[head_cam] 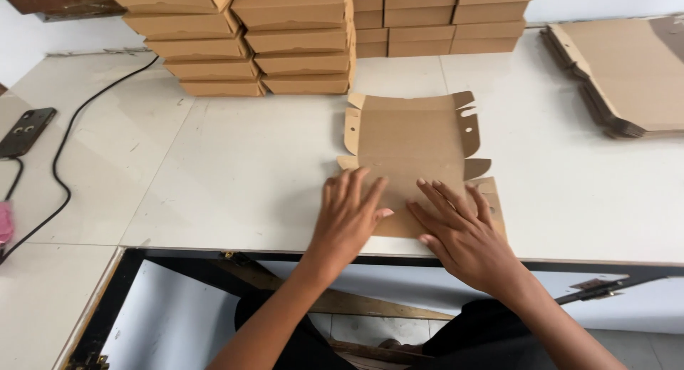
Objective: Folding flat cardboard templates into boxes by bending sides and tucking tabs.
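Observation:
A flat brown cardboard box blank (413,138) lies on the white table (235,170) in front of me, its side flaps and tabs spread out. My left hand (349,217) rests palm down on the blank's near left part, fingers spread. My right hand (459,231) presses flat on the near right part, fingers pointing up and left. Both hands lie on the cardboard near the table's front edge; neither grips it.
Stacks of folded brown boxes (263,38) stand at the back of the table. A pile of flat cardboard blanks (630,78) lies at the right. A dark phone (26,131) and a black cable (64,163) are at the left.

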